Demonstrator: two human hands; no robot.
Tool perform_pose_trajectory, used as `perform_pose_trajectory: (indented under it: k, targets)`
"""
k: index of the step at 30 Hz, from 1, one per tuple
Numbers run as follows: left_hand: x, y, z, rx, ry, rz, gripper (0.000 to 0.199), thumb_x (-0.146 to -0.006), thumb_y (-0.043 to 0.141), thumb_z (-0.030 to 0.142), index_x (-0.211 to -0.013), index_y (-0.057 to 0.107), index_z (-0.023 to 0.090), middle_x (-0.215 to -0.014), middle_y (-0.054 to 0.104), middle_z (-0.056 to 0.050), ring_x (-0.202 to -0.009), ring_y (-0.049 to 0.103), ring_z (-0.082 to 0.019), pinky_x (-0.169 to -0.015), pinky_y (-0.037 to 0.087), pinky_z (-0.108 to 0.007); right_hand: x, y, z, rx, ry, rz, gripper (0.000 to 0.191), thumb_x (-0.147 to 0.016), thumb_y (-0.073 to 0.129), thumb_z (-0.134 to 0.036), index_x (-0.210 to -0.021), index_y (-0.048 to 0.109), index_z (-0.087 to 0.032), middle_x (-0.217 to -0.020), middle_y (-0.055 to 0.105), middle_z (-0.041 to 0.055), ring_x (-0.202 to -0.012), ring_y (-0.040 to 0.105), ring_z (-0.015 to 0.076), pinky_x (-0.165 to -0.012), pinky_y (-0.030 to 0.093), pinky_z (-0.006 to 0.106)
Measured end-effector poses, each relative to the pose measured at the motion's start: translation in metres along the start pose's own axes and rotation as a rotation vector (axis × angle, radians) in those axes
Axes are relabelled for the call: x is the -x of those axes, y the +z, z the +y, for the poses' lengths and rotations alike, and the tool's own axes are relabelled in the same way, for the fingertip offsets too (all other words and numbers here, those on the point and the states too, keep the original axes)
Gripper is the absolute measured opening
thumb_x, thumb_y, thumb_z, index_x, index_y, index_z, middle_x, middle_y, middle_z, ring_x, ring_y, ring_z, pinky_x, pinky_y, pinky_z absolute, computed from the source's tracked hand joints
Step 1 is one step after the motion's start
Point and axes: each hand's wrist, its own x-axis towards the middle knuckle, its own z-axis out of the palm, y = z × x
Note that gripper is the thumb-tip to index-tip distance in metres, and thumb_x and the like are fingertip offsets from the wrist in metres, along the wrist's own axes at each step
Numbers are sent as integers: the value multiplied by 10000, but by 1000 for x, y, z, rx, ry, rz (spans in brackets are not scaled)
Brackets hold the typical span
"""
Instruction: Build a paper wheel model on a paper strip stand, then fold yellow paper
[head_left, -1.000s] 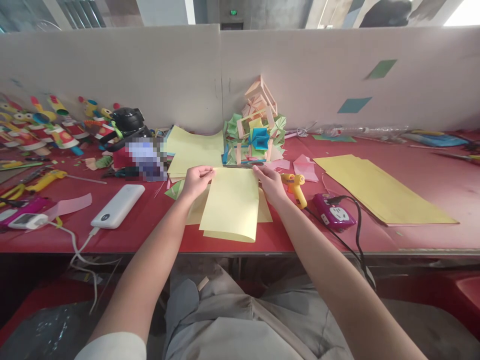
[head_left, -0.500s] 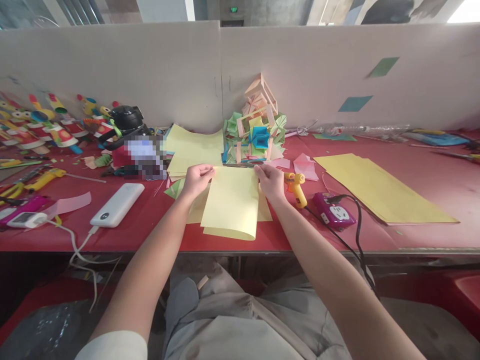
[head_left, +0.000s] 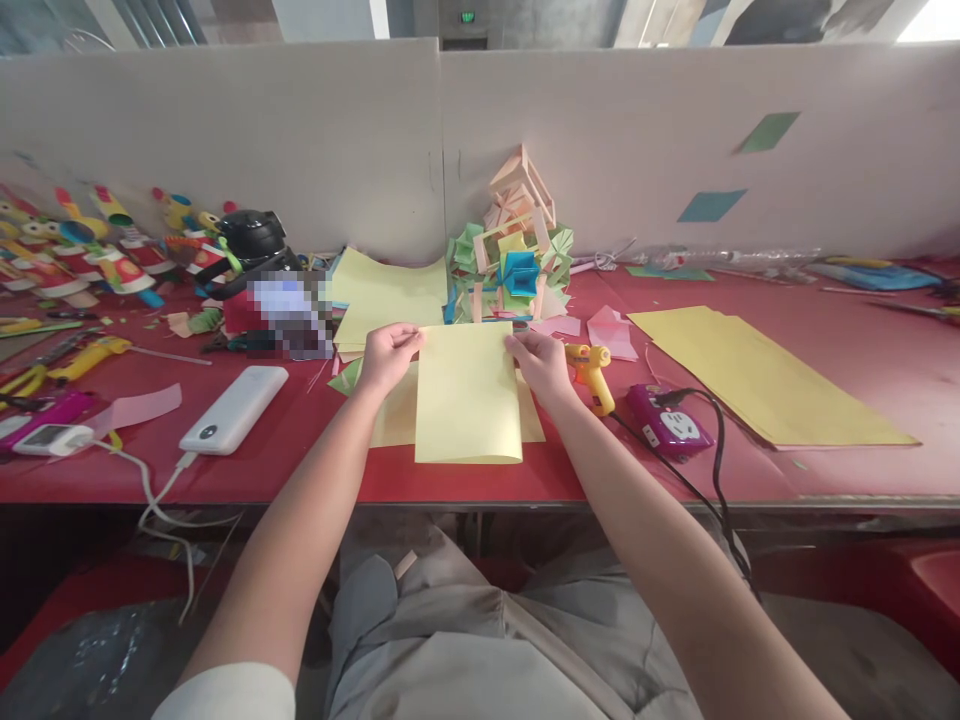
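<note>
A pale yellow sheet of paper [head_left: 469, 400], folded over along its right side, is held up between my two hands. My left hand [head_left: 390, 355] pinches its upper left corner. At the upper right corner, my right hand [head_left: 541, 365] grips the paper between thumb and fingers. Behind and under it, another yellow sheet [head_left: 394, 415] lies on the red table [head_left: 300, 475]. A yellow glue gun [head_left: 592, 375] lies just right of my right hand.
Folded paper pieces [head_left: 517, 250] are heaped at the back. Yellow sheets [head_left: 765, 385] lie right, beyond a purple power socket [head_left: 671, 420] with a black cable. A white power bank [head_left: 234, 410] with a cord is left. Paper figures [head_left: 120, 250] stand far left, near a black-lidded object [head_left: 255, 238].
The folded sheet has straightened and risen slightly. Its lower edges, apart before, now line up. Both hands keep their hold on the upper corners.
</note>
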Motion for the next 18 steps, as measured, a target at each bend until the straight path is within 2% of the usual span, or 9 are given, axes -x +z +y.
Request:
perform_pose_trajectory:
  k: [3,8,12,15,18]
  targets:
    - [0,0,3,33,-48,-61,541,-535,899,535,-852,729,130,-809,758,-93,-836,713,-253,-784,574,-355,-2,-1,2,50,-13,47,392,-725,699,-550,-785,715,-162,-696,676,48,-638,595,176,-566,461,288]
    - [1,-5,12,95,-190,-153,440,-506,913,399,-795,713,135,-762,737,-54,-735,693,-206,-766,564,-350,0,0,-2,-2,75,21,389,-690,693,-533,-802,714,-161,-735,692,56,-675,612,184,-590,477,288]
    - [4,-11,20,73,-332,-295,357,-539,876,324,-786,700,135,-698,709,-38,-668,673,-172,-739,552,-331,0,0,-8,18,105,28,390,-663,686,-522,-778,702,-150,-659,632,26,-578,520,139,-538,420,274]
    - [6,-17,25,-19,-379,-408,321,-560,852,287,-798,696,139,-719,707,-43,-673,662,-166,-715,538,-321,1,-3,-13,74,97,-34,354,-663,681,-498,-731,684,-150,-611,577,4,-552,460,120,-526,383,270]
    - [8,-21,28,-111,-373,-559,375,-585,854,305,-896,723,143,-832,733,-65,-758,662,-177,-708,515,-305,4,-6,-18,149,83,-145,343,-690,675,-497,-685,670,-154,-613,572,8,-564,461,123,-533,372,272]
